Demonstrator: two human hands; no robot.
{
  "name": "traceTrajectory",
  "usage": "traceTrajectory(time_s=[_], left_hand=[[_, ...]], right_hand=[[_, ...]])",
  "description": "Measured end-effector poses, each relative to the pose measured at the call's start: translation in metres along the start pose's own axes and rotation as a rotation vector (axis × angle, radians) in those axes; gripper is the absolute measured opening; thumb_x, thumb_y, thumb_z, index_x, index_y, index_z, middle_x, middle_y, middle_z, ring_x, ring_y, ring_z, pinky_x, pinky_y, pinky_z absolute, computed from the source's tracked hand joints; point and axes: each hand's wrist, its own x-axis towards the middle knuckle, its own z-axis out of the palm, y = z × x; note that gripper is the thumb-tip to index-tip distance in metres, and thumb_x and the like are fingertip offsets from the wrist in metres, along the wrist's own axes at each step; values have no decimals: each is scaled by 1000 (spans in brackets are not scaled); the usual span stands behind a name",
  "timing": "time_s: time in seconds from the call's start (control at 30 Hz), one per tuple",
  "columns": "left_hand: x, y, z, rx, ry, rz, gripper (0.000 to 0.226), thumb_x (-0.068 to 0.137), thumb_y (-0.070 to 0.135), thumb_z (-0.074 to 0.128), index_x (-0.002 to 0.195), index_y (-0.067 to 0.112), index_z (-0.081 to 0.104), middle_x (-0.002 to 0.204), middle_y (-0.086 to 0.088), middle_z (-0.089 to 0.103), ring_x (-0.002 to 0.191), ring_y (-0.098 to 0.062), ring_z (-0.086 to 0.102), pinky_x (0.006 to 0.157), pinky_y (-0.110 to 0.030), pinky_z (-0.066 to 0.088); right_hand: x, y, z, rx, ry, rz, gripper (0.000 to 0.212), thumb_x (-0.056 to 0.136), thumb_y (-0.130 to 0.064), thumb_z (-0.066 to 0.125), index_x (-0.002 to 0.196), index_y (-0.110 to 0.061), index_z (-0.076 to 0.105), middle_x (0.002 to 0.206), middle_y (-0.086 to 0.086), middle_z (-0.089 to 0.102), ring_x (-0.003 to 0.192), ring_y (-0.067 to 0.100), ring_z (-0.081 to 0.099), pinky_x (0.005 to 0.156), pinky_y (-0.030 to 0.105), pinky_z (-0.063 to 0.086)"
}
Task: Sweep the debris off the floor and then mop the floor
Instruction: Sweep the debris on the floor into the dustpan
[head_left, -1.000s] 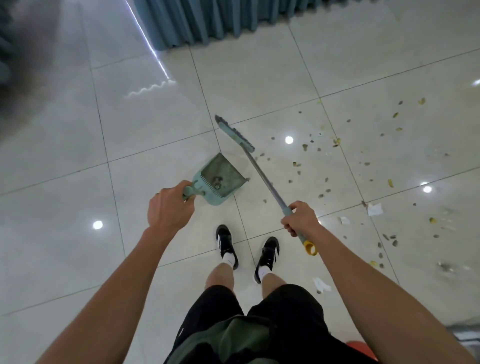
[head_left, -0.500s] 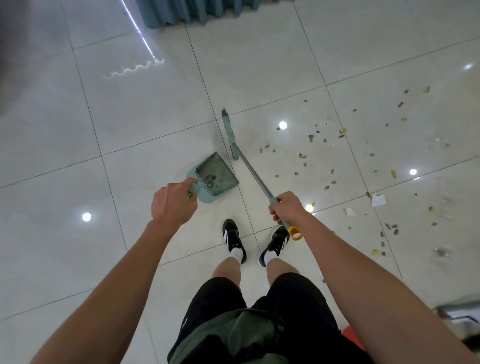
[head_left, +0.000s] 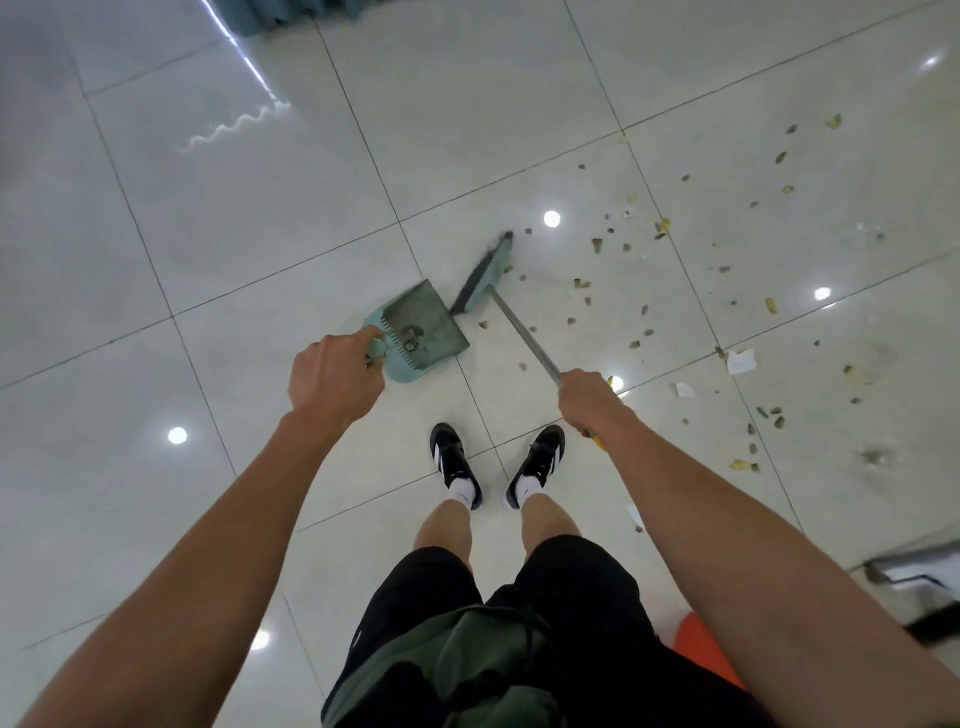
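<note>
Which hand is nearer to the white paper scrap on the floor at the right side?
The right hand, gripping the broom handle, is nearer the paper scrap. The left hand grips the dustpan, far across.

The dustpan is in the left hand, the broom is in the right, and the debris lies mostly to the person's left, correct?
Not quite: the head view shows the debris mostly to the person's right. The left hand does hold the dustpan, the right hand the broom.
</note>
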Motion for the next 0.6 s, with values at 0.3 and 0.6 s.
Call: traceTrajectory(time_s=[0.3,0.6], left_hand=[[2,76,3,68,-29,112,26,96,30,51,119,36,61,86,-4,67,73,-30,61,65,-37,53],[-8,140,1,84,-50,154,19,96,23,53,112,29,63,78,-2,57,69,-28,54,62,-35,40]], right_hand=[[-2,76,-25,-54,84,32,23,98,-10,47,116,-5,59,81,3,49,75,26,59,64,34,48],[-14,160,-39,-57,127,150,19,98,-14,49,113,-8,60,78,1,49,73,23,56,63,33,44]])
